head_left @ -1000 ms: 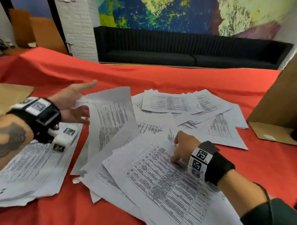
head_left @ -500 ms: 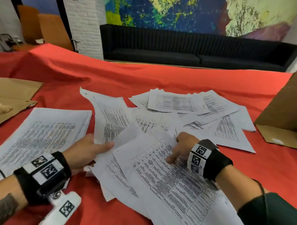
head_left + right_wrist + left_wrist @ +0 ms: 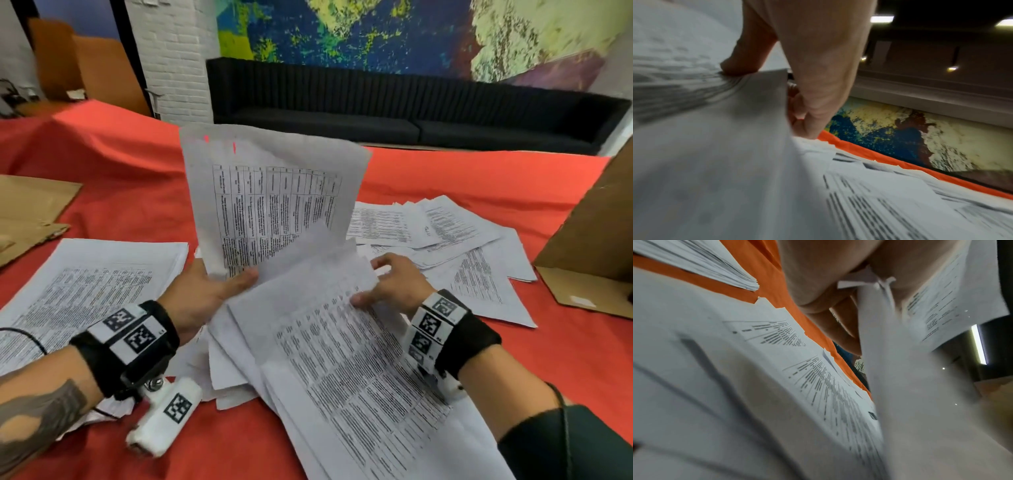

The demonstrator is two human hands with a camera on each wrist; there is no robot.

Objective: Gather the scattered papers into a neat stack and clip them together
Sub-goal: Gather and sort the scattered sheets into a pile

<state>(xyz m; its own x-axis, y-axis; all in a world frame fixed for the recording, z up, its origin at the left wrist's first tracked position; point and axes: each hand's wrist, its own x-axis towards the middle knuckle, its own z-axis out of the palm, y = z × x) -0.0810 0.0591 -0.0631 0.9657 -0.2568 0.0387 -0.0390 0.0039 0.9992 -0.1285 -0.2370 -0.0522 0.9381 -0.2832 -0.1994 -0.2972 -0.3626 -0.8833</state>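
Observation:
Printed white sheets lie scattered over a red tablecloth (image 3: 113,178). My left hand (image 3: 209,291) pinches the bottom edge of a few sheets (image 3: 270,198) and holds them upright above the table. In the left wrist view the fingers (image 3: 836,327) lie behind those raised sheets (image 3: 941,301). My right hand (image 3: 390,287) grips the far edge of a large sheet (image 3: 352,370) in the near pile, thumb on top. The right wrist view shows that thumb (image 3: 748,53) pressing the lifted sheet (image 3: 719,146). A gathered stack (image 3: 89,291) lies at the left. No clip is in view.
More loose sheets (image 3: 445,233) lie spread at the far right. An open cardboard box (image 3: 596,246) stands at the right edge of the table. Flat brown cardboard (image 3: 30,212) lies at the far left. A black sofa (image 3: 376,109) runs behind the table.
My left hand came back from the left stack, took hold of sheets in the middle pile and raised them upright. My right hand shifted from pressing with fingertips to gripping the sheet's edge.

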